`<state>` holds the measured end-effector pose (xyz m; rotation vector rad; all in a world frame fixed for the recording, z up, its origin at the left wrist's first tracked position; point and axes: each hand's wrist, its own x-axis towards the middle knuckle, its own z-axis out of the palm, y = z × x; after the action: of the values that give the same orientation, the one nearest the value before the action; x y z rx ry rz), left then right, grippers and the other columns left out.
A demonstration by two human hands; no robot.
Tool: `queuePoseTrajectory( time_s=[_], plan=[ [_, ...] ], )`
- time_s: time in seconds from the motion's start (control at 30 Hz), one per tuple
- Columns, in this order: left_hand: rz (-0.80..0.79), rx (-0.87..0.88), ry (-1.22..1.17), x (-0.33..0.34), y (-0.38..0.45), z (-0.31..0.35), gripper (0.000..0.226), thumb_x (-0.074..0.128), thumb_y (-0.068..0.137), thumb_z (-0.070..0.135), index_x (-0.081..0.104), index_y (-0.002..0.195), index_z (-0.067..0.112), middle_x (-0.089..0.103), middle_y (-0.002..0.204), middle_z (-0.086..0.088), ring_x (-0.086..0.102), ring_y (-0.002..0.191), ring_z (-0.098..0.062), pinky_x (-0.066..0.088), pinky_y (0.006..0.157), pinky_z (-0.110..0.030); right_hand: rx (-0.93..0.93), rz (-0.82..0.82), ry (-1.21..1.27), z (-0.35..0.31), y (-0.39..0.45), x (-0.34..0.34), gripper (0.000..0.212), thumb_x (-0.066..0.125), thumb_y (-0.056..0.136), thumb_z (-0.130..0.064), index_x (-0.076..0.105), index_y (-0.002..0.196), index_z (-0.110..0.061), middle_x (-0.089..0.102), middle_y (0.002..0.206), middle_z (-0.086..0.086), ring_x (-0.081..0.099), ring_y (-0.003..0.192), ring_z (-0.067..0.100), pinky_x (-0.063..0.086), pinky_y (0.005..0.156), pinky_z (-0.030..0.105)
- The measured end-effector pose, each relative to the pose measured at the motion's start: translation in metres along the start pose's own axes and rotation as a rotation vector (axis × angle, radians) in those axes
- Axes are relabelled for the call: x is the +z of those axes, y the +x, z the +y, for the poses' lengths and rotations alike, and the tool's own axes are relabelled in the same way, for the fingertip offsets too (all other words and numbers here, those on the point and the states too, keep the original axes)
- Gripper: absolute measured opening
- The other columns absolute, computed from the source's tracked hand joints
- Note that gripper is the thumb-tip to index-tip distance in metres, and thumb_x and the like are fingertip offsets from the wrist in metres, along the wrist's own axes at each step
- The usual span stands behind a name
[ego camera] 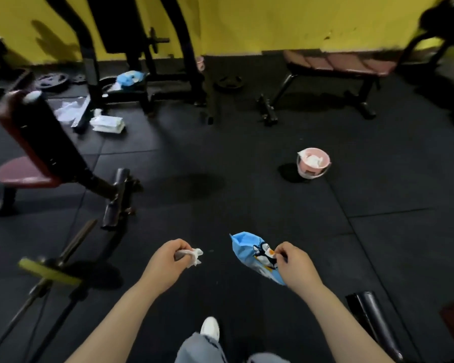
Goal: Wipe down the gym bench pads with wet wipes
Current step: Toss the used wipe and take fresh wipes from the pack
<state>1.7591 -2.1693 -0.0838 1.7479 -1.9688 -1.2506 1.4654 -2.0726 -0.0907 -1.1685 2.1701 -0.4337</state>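
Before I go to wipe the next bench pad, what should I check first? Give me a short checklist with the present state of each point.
1. Wipe in left hand: ok, it pinches a crumpled white wipe.
2. Wipe fresh or used: cannot tell.
3. Wet wipe pack held: ok, right hand grips it.
4. Pack closed again: cannot tell.
5. Pink bucket for used wipes: ok, it stands on the floor ahead with white wipes inside.
6. Flat bench by the yellow wall free to wipe: ok, nothing shows on its pad.
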Motion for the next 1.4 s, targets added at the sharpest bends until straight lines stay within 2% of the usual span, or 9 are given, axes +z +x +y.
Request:
queuePoseTrajectory(
  time_s=[0.17, 0.33, 0.47, 0.63, 0.73, 0.87, 1.03, 1.23, 1.4],
  plan=[
    [-0.115, 0.107, 0.075, -0.004, 0.114, 0.065, 0.009, 0.064, 0.088, 0.025, 0.063, 0.082, 0.033, 0.065, 0.09, 0.007, 0.06, 0.078, -0.009, 0.042, 0.062, -0.023, 0.13, 0.123, 0.061, -0.004, 0.067, -0.048, 0.015, 0.049, 0.096, -0.017, 0.054, 0.085, -0.026, 0.061, 0.081, -0.009, 0.059, 0.077, 0.016, 0.049, 0.083, 0.039],
    [-0.227, 0.196, 0.1, 0.027, 0.216, 0.132, 0.012, 0.065, 0.087, 0.028, 0.063, 0.08, 0.038, 0.066, 0.089, 0.016, 0.058, 0.08, 0.004, 0.042, 0.062, -0.021, 0.315, 0.197, 0.154, 0.027, 0.137, -0.093, 0.014, 0.049, 0.095, -0.015, 0.057, 0.088, -0.023, 0.062, 0.08, -0.007, 0.061, 0.081, 0.021, 0.05, 0.082, 0.04],
    [-0.279, 0.24, 0.128, 0.064, 0.299, 0.193, 0.008, 0.064, 0.087, 0.03, 0.063, 0.083, 0.036, 0.065, 0.091, 0.012, 0.06, 0.081, -0.001, 0.045, 0.064, -0.021, 0.388, 0.242, 0.145, 0.059, 0.209, -0.136, 0.014, 0.048, 0.094, -0.015, 0.056, 0.086, -0.024, 0.06, 0.076, -0.01, 0.059, 0.077, 0.017, 0.049, 0.085, 0.039],
    [-0.297, 0.233, 0.096, 0.109, 0.395, 0.283, 0.013, 0.063, 0.086, 0.026, 0.064, 0.08, 0.037, 0.066, 0.091, 0.017, 0.06, 0.081, 0.001, 0.046, 0.066, -0.023, 0.43, 0.264, 0.12, 0.091, 0.305, -0.204, 0.012, 0.047, 0.094, -0.018, 0.056, 0.088, -0.024, 0.056, 0.07, -0.015, 0.052, 0.068, 0.01, 0.045, 0.084, 0.034],
    [-0.32, 0.254, 0.093, 0.135, 0.444, 0.339, 0.014, 0.063, 0.087, 0.023, 0.065, 0.08, 0.034, 0.067, 0.093, 0.015, 0.061, 0.081, 0.0, 0.043, 0.065, -0.022, 0.448, 0.279, 0.137, 0.105, 0.353, -0.25, 0.014, 0.046, 0.093, -0.016, 0.057, 0.089, -0.024, 0.059, 0.072, -0.011, 0.058, 0.075, 0.018, 0.047, 0.083, 0.034],
    [-0.359, 0.28, 0.148, 0.172, 0.512, 0.399, 0.011, 0.065, 0.087, 0.023, 0.067, 0.083, 0.033, 0.068, 0.09, 0.012, 0.062, 0.078, -0.005, 0.043, 0.063, -0.023, 0.488, 0.306, 0.154, 0.124, 0.406, -0.299, 0.013, 0.046, 0.093, -0.018, 0.057, 0.09, -0.025, 0.061, 0.078, -0.009, 0.061, 0.082, 0.019, 0.049, 0.085, 0.038],
    [-0.423, 0.339, 0.199, 0.234, 0.605, 0.464, 0.01, 0.064, 0.086, 0.022, 0.065, 0.081, 0.031, 0.065, 0.087, 0.028, 0.06, 0.076, 0.003, 0.043, 0.059, -0.024, 0.584, 0.338, 0.215, 0.158, 0.47, -0.344, 0.012, 0.047, 0.094, -0.02, 0.059, 0.095, -0.023, 0.065, 0.089, -0.004, 0.062, 0.087, 0.021, 0.051, 0.086, 0.042],
    [-0.506, 0.383, 0.257, 0.319, 0.722, 0.554, 0.014, 0.059, 0.084, 0.018, 0.063, 0.08, 0.032, 0.067, 0.089, 0.008, 0.061, 0.075, -0.005, 0.04, 0.058, -0.024, 0.734, 0.414, 0.269, 0.196, 0.542, -0.4, 0.011, 0.048, 0.094, -0.019, 0.057, 0.09, -0.024, 0.066, 0.093, -0.002, 0.06, 0.088, 0.023, 0.05, 0.081, 0.038],
    [-0.585, 0.355, 0.351, 0.382, 0.802, 0.607, 0.016, 0.058, 0.086, 0.015, 0.065, 0.096, 0.026, 0.066, 0.103, -0.003, 0.062, 0.086, -0.018, 0.04, 0.062, -0.027, 0.802, 0.507, 0.303, 0.219, 0.588, -0.443, 0.01, 0.05, 0.094, -0.02, 0.058, 0.09, -0.024, 0.064, 0.088, -0.006, 0.059, 0.081, 0.015, 0.05, 0.07, 0.034]
  ],
)
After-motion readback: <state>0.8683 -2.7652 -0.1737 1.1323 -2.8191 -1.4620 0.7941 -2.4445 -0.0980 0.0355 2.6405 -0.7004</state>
